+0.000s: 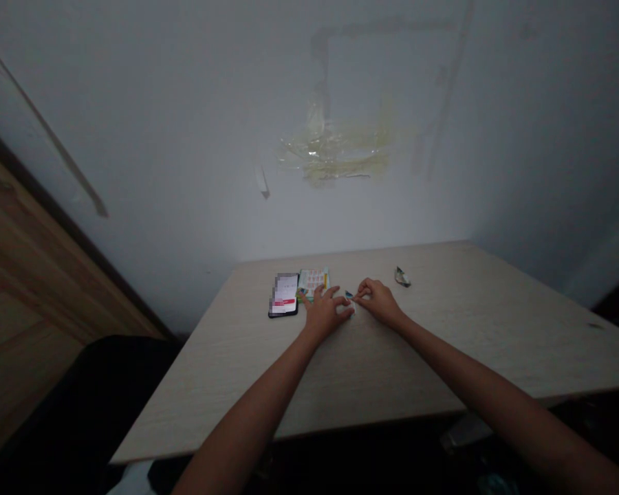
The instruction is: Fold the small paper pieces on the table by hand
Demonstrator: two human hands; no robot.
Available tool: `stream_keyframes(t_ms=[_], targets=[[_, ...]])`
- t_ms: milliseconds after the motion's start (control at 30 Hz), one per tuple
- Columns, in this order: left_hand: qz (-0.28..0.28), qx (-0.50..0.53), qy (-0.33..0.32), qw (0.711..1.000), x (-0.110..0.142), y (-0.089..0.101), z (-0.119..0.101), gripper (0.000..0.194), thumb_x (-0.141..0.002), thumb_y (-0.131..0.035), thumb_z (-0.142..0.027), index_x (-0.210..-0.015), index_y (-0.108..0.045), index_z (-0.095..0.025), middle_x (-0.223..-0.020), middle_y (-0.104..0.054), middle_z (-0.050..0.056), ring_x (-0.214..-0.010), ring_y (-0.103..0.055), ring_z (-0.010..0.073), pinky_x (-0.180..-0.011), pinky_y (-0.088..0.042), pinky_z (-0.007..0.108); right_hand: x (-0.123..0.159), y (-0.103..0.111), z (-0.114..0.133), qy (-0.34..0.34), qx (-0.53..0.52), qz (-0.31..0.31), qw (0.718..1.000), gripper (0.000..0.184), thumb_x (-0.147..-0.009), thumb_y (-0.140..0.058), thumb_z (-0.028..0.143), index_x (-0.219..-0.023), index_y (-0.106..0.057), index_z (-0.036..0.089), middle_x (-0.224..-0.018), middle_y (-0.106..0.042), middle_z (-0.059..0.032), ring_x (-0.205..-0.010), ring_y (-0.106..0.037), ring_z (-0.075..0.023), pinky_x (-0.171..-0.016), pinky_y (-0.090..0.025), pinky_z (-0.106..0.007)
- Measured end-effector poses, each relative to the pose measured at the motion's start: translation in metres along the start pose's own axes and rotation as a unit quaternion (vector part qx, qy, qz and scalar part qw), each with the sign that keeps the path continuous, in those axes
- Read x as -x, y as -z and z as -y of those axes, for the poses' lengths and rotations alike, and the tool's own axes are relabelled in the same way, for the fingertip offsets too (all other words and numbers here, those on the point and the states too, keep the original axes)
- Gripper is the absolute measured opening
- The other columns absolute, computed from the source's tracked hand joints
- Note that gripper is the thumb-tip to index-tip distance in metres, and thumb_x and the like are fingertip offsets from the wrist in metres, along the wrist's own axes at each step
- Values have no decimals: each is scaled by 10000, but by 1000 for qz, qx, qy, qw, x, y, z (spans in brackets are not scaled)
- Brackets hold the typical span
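A small white piece with blue-green print (349, 295), perhaps a little packet or sticker, lies between my hands, partly hidden by my fingers. My left hand (324, 316) has its thumb and index finger closing on the left side of this piece. Its other fingers spread toward a printed booklet or card stack (313, 278) with a green edge. From the right, my right hand (379, 300) pinches the piece's edge between thumb and fingertips. Left of the booklet lies a phone (284, 295), its screen lit and partly pixelated.
A crumpled small wrapper (402, 277) rests on the pale wooden table (371, 385), beyond my right hand. Behind stands a white wall (196, 137) with clear tape (335, 151) on it. A wooden panel (20, 261) and a dark object (108, 385) flank the table's left side.
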State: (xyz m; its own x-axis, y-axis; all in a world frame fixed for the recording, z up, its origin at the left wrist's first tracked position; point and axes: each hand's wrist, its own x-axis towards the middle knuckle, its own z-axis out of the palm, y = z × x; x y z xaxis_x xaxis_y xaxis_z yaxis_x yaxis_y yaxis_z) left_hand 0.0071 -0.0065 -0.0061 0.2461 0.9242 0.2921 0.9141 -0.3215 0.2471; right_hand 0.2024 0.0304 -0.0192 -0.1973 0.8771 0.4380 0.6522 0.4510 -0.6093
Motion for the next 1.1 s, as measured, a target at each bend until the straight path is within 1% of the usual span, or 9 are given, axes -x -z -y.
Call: stream_keyframes(t_ms=[167, 400, 467, 600, 733, 967, 1100], targets=[[9, 4, 1, 1000, -1, -1, 1, 258, -826, -629, -584, -1030, -718, -452, -1459, -509, -71, -1426, -256, 387, -1046, 34, 814, -3, -1, 2, -5, 10, -11, 1000, 148, -759, -720, 284, -858, -619, 239, -843, -730, -21, -894, -637, -224, -794, -424, -321], [10, 6, -4, 1000, -2, -1, 2, 247, -840, -625, -568, -1040, -711, -450, -1470, -499, -71, -1427, -254, 376, -1033, 8, 826, -4, -1, 4, 1, 21, -22, 1000, 152, -767, -727, 291, -863, -622, 236, -866, -733, -30, -930, -637, -231, -803, -424, -326], [9, 5, -4, 1000, -2, -1, 2, 243, -841, -627, -563, -1038, -711, -450, -1469, -500, -71, -1427, -253, 373, -1035, 4, 824, -4, -2, 3, -4, 10, -23, 1000, 146, -774, -723, 293, -858, -620, 232, -858, -735, -30, -911, -652, -224, -803, -434, -324], [15, 14, 1, 1000, -2, 0, 2, 236, -836, -639, -556, -1027, -716, -441, -1463, -508, -69, -1426, -254, 372, -1041, 5, 816, -4, -3, 1, -26, -56, -8, 998, 122, -798, -691, 302, -842, -609, 223, -843, -738, -30, -826, -694, -195, -759, -466, -301], [19, 26, 5, 999, -1, 1, 2, 241, -833, -639, -561, -1021, -719, -434, -1465, -507, -63, -1432, -240, 376, -1045, 17, 808, -3, -3, -1, -33, -88, -2, 996, 136, -793, -686, 316, -843, -598, 226, -827, -742, -25, -817, -708, -194, -745, -481, -293], [15, 28, 21, 999, 0, 4, 0, 276, -867, -577, -585, -1045, -706, -419, -1436, -532, -31, -1419, -273, 349, -1054, 7, 790, -1, 0, -1, -20, -101, 6, 995, 157, -773, -688, 334, -828, -589, 226, -822, -733, -21, -797, -692, -191, -772, -479, -308], [21, 25, 19, 999, 0, 6, 0, 299, -837, -619, -585, -1086, -691, -434, -1454, -512, -26, -1422, -264, 355, -1052, -6, 791, 0, 1, 0, -13, -75, 3, 997, 157, -770, -687, 331, -838, -589, 229, -810, -733, -17, -849, -667, -206, -812, -456, -328]])
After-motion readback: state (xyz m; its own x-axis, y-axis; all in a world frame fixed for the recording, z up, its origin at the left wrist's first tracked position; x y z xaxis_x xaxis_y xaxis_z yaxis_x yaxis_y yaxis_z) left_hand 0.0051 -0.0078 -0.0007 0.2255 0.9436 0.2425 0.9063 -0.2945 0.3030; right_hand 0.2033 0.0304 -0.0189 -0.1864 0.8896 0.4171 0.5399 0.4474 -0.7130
